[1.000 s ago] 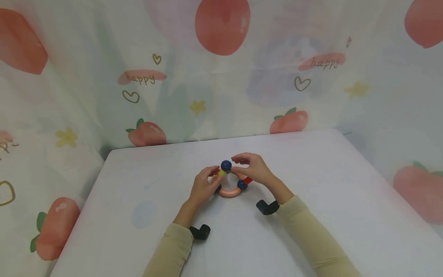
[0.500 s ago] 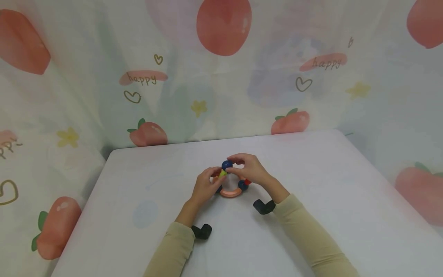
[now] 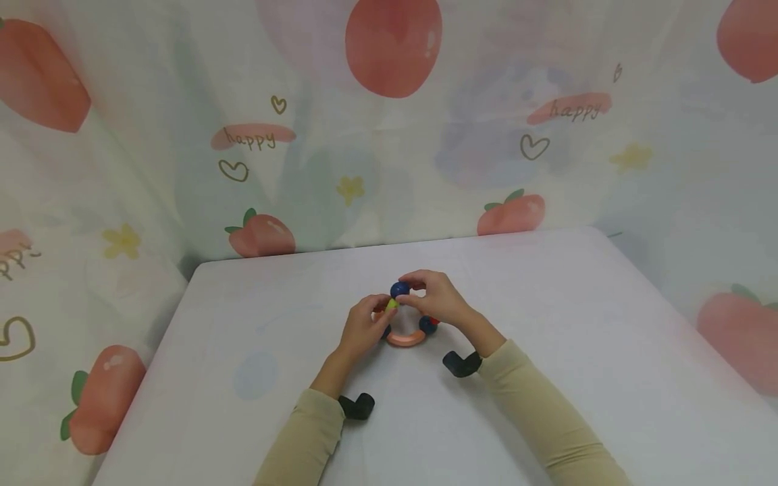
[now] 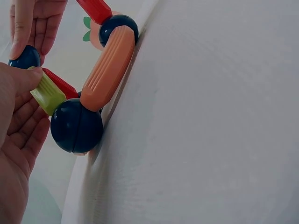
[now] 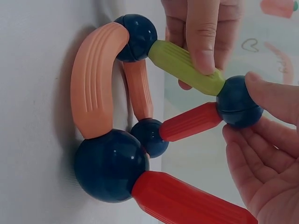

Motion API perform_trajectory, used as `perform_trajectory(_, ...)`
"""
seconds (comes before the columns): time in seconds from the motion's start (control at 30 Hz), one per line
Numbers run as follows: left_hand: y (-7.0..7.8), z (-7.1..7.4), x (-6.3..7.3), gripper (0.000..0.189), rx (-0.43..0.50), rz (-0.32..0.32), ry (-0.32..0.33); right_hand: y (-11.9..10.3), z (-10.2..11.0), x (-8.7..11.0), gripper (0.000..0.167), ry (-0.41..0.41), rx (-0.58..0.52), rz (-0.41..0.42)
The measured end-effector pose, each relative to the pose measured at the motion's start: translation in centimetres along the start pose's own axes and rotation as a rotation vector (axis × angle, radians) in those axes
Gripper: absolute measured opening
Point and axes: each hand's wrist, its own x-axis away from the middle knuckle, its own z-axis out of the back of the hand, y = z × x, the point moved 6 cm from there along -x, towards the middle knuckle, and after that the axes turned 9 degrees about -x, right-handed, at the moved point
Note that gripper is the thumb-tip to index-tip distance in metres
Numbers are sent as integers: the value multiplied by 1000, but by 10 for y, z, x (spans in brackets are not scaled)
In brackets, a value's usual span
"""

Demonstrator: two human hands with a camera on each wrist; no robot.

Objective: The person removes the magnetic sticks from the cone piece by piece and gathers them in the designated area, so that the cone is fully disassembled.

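Note:
A toy frame of ridged rods and blue balls stands on the table, its base a ring of curved orange rods [image 5: 93, 84] joined by blue balls [image 5: 112, 165]. My left hand [image 3: 362, 326] pinches a yellow-green rod [image 5: 177, 65] that rises from one base ball. With thumb and fingers, my right hand [image 3: 442, 297] grips the top blue ball [image 5: 239, 101]. Both the yellow-green rod and a red rod [image 5: 191, 122] reach that ball in the right wrist view. A second red rod [image 5: 187, 198] slants up from the nearest base ball, its far end cut off by the frame.
The white table [image 3: 516, 432] extends around the toy on all sides. Behind it hangs a cloth [image 3: 389, 148] printed with peaches. A black wrist mount [image 3: 463, 364] sticks out by the right cuff, another black mount [image 3: 357, 406] by the left.
My right hand has moved left onto the top ball and grips it; a second ago its fingers were apart from it. My left hand keeps its pinch on the yellow-green rod.

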Motion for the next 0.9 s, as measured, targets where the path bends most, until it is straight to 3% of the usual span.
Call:
perform_trajectory(0.23, 1, 5, 3, 21, -1, -25, 18, 0, -4, -1, 36, -3, -7, -28)
perform_trajectory(0.57, -3, 10, 3, 22, 21, -7, 45, 1, -2, -3, 36, 22, 16, -55)
perform_trajectory(0.9, -14, 18, 10, 23, 58, 82, 12, 4, 1, -2, 37, 24, 1, -78)
